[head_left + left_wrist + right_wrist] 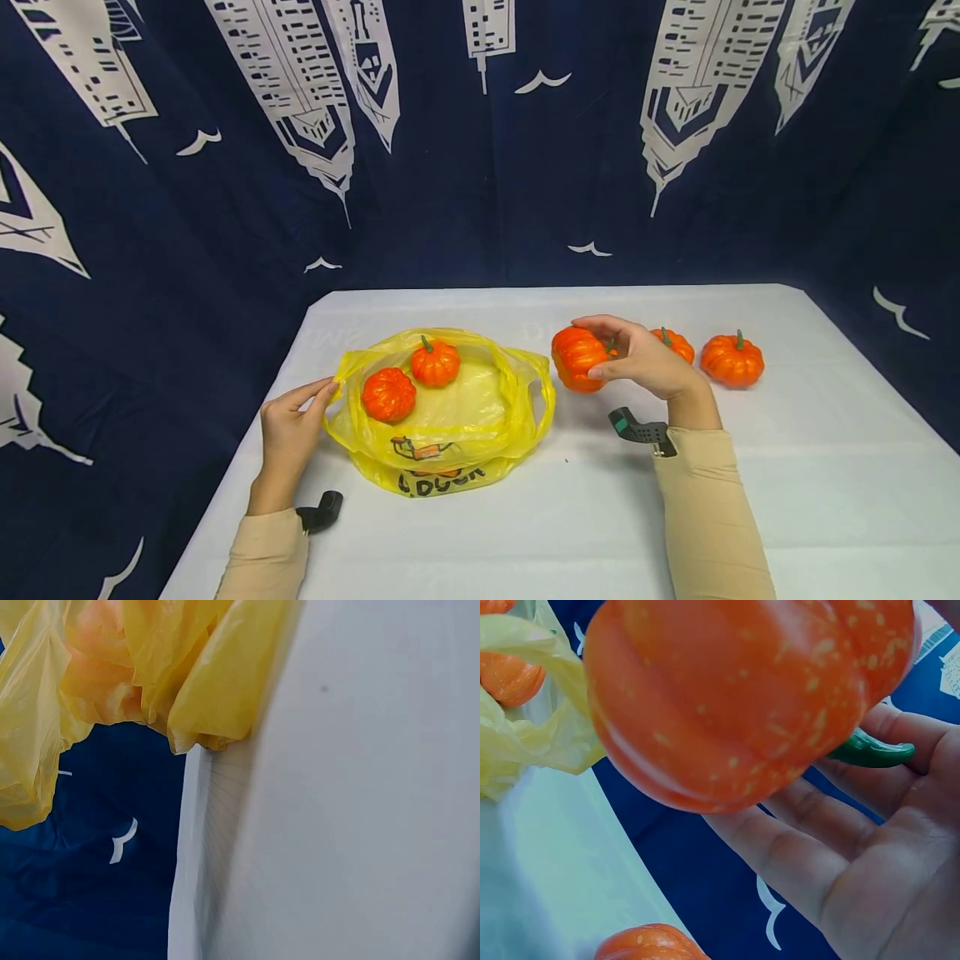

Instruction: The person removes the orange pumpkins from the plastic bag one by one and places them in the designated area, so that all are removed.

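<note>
A left hand (288, 429) pinches the 9 o'clock rim of a yellow plastic bag (450, 433) on a white table (787, 500); at 3 o'clock the right hand (645, 358) grips a toy pumpkin (576, 357) on its side, just clear of the bag. The thin rim could slip loose and sag shut, or the tilted pumpkin roll from the fingers. Five pumpkins: two bagged, one held, two on the table; one bag
</note>
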Motion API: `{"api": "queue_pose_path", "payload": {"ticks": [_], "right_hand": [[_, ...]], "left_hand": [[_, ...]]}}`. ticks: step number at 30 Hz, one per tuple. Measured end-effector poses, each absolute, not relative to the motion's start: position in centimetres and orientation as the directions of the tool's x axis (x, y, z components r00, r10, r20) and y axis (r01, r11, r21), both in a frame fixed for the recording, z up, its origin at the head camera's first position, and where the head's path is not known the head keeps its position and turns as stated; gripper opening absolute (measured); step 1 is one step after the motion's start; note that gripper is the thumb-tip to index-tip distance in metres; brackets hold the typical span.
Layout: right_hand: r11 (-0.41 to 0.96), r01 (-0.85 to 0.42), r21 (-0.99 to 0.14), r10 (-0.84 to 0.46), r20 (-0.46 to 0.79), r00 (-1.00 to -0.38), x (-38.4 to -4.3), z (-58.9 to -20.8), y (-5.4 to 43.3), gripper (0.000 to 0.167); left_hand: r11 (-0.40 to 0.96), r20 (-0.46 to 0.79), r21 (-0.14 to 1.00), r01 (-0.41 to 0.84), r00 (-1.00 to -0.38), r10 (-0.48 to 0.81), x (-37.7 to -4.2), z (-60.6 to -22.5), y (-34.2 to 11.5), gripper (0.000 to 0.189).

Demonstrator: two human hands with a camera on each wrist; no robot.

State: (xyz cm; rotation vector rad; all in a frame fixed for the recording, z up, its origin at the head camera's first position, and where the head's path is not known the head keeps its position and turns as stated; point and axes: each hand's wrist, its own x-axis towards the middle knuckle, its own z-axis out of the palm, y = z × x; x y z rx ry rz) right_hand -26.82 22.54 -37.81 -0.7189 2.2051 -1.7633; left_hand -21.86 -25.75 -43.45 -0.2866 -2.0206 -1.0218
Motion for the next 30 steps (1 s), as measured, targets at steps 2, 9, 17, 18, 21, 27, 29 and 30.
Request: {"api": "queue_pose_path", "payload": {"ticks": [2, 9, 17, 18, 21, 27, 29, 30], "right_hand": [[0.16, -0.233, -0.959, -0.509, 0.122, -0.852, -26.9, -37.8, 22.3, 0.067], [0.186, -0.249, -0.95, -0.495, 0.129, -0.86, -26.9, -37.8, 22.0, 0.065], [0.247, -0.275, -0.929, -0.448, 0.142, -0.883, -26.4, -38.0, 22.0, 0.063], [0.247, -0.275, -0.929, -0.45, 0.141, -0.882, -26.4, -38.0, 22.0, 0.063], [0.25, -0.263, -0.932, -0.46, 0.125, -0.879, -26.3, -38.2, 22.0, 0.064], [0.263, -0.234, -0.936, -0.483, 0.082, -0.872, -25.9, -38.4, 21.9, 0.067], [0.276, -0.24, -0.931, -0.489, 0.079, -0.869, -25.7, -38.4, 21.9, 0.067], [0.282, -0.243, -0.928, -0.49, 0.078, -0.868, -25.7, -38.5, 22.0, 0.067]], "left_hand": [[0.645, 0.767, 0.557, 0.522, -0.622, -0.159, -21.8, -43.4, -25.8, 0.015], [0.64, 0.765, 0.563, 0.523, -0.623, -0.163, -21.9, -43.4, -25.9, 0.014], [0.65, 0.77, 0.554, 0.52, -0.618, -0.162, -21.9, -43.5, -25.9, 0.015], [0.65, 0.771, 0.553, 0.522, -0.616, -0.162, -21.9, -43.5, -25.9, 0.014], [0.643, 0.774, 0.552, 0.531, -0.613, -0.158, -21.9, -43.4, -25.8, 0.014], [0.64, 0.78, 0.546, 0.54, -0.607, -0.153, -21.9, -43.4, -25.8, 0.014], [0.643, 0.781, 0.544, 0.539, -0.606, -0.153, -21.9, -43.4, -25.8, 0.015], [0.641, 0.78, 0.545, 0.54, -0.606, -0.153, -21.9, -43.4, -25.8, 0.015]]}}
